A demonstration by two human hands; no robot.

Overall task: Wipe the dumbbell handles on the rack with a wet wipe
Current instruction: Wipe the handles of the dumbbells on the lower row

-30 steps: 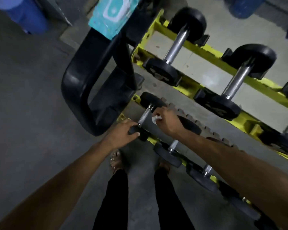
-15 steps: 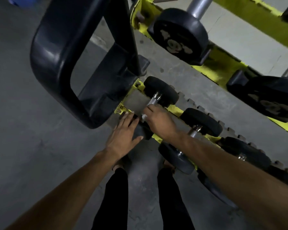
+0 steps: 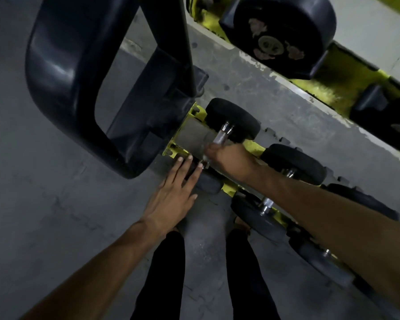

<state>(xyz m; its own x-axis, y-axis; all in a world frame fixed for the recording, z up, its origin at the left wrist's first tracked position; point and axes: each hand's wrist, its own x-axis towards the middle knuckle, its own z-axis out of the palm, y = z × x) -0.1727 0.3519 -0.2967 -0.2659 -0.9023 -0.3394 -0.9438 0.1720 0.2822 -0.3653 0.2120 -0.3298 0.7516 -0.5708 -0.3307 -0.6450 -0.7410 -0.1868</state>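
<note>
While right grip [image 3: 226,155] clasps first handle [image 3: 219,137], wipe unseen, left grip [image 3: 171,197] lies flat on near head [image 3: 209,184]; I judge task barely begun, other handles [image 3: 266,202] left.

Black dumbbell heads [image 3: 232,120], a knurled silver handle [image 3: 220,137], a yellow rack [image 3: 252,146], grey floor [image 3: 44,204].

black frame post [image 3: 162,72] crowding left, open floor [image 3: 44,204] nearer

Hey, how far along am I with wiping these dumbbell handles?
Done: nothing shows as finished. In hand: your right hand is curled round the end dumbbell's handle, left hand flat on its near head; the wipe is hidden. Left: the next dumbbell along the lower rail, and the upper-tier dumbbell.
</note>
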